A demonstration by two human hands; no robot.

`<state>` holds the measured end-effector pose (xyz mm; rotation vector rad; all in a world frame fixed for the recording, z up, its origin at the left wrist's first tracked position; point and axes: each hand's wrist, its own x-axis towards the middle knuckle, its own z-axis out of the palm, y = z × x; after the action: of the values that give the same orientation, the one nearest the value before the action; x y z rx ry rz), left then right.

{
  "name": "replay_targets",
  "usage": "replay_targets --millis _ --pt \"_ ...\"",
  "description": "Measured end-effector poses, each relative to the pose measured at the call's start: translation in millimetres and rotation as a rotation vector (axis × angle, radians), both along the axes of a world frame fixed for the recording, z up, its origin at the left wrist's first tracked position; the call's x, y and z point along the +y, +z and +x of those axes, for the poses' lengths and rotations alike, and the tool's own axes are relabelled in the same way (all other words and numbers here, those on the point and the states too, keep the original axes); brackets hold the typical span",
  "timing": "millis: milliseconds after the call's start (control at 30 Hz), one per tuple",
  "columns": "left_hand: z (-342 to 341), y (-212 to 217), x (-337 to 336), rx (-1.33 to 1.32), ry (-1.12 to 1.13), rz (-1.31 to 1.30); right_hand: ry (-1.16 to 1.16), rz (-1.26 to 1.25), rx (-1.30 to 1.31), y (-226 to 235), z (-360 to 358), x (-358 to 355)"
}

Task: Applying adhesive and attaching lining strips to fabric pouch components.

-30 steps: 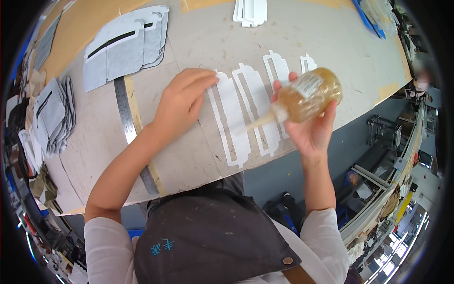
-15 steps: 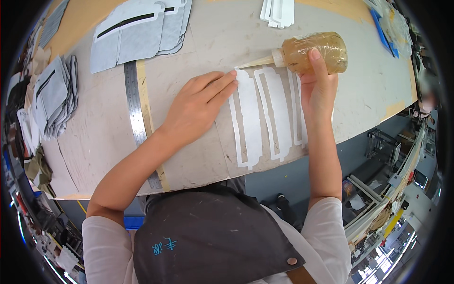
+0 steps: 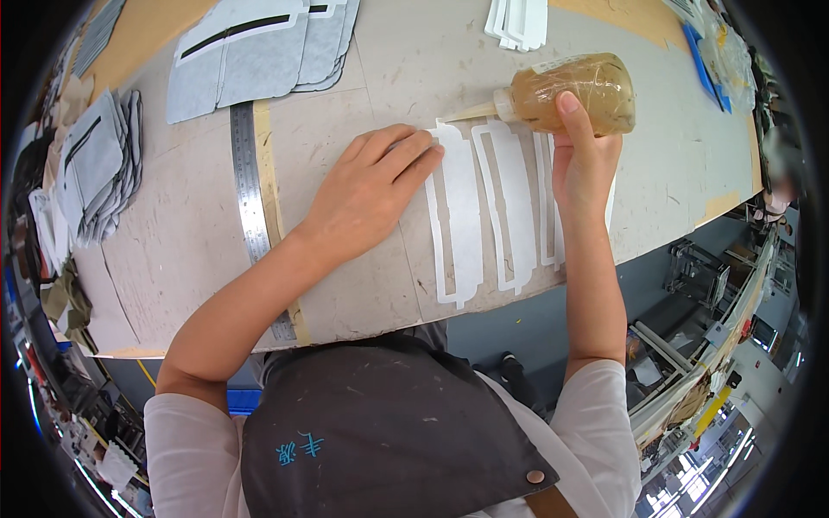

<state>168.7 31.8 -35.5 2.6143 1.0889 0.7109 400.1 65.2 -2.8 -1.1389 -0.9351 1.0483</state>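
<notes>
My right hand (image 3: 587,155) is wrapped round a clear squeeze bottle (image 3: 574,93) of amber liquid, tipped on its side with the thumb on top. Its long tapered nozzle (image 3: 475,111) points left, the tip at the far end of a white cut-out strip (image 3: 462,216). Whether the tip touches the strip, I cannot tell. At that same end, the fingertips of my left hand (image 3: 367,190) rest flat on the strip's left edge; its thumb is hidden. Just right lies a second white strip (image 3: 516,207) of like shape, and further strips are partly covered by my right hand and forearm.
A steel ruler (image 3: 250,190) lies on the table (image 3: 345,293) left of my left arm. Grey panels with black slots (image 3: 246,65) are stacked at the far left, another grey stack (image 3: 91,168) nearer. White pieces (image 3: 518,22) and a blue tray (image 3: 706,69) lie at the back.
The nozzle tip has shifted slightly right along the strip's far end. My left fingertips have slid a little toward me on the strip. The whole view has moved slightly.
</notes>
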Motion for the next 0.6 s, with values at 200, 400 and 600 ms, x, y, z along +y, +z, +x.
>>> replay_targets --millis 200,400,600 --pt "-0.1 0.8 -0.2 -0.007 -0.013 0.008 0.053 0.03 -0.096 -4.8 7.8 1.6" --pt "-0.6 0.0 -0.2 -0.046 -0.006 0.018 0.09 0.06 -0.089 -2.6 7.2 5.2" --pt "-0.9 -0.7 0.9 -0.065 -0.018 0.04 0.074 0.018 -0.028 -4.6 7.1 3.0"
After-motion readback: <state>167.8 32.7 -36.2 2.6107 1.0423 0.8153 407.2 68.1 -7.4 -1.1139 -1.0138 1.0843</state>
